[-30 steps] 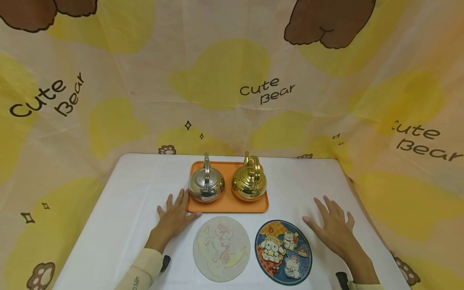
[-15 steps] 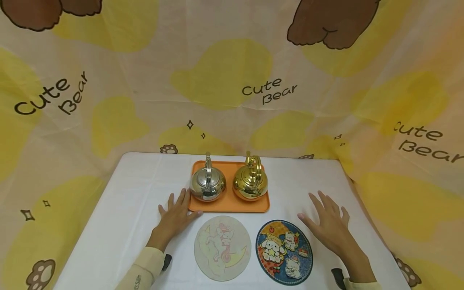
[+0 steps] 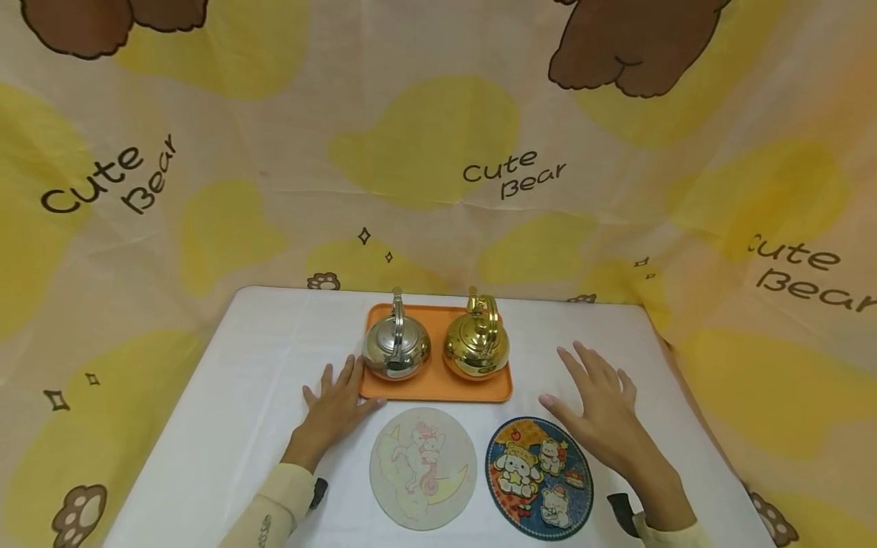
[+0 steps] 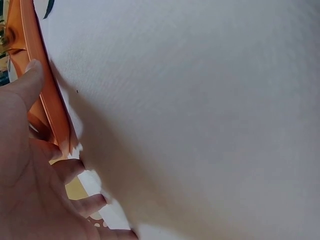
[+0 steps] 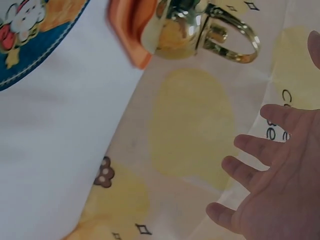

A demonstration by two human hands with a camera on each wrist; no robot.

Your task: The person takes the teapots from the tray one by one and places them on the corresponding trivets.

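Note:
An orange tray (image 3: 438, 390) lies toward the back of the white table, bearing a silver teapot (image 3: 397, 348) on the left and a gold teapot (image 3: 476, 346) on the right. My left hand (image 3: 333, 415) touches the tray's front left corner, fingers spread along its left side and thumb at its front edge. In the left wrist view the thumb (image 4: 31, 82) lies against the tray rim (image 4: 47, 90). My right hand (image 3: 603, 411), fingers spread and holding nothing, hovers to the right of the tray. The gold teapot (image 5: 182, 27) shows beyond it in the right wrist view.
In front of the tray lie a pale round mat (image 3: 422, 468) with a pink drawing and a blue and orange round mat (image 3: 539, 478) with cartoon animals. A printed yellow cloth (image 3: 425, 137) hangs behind the white table (image 3: 274, 335).
My right hand has moved left and a little away from me, closer to the gold teapot. The left hand stays at the tray's corner, and the whole view has shifted slightly.

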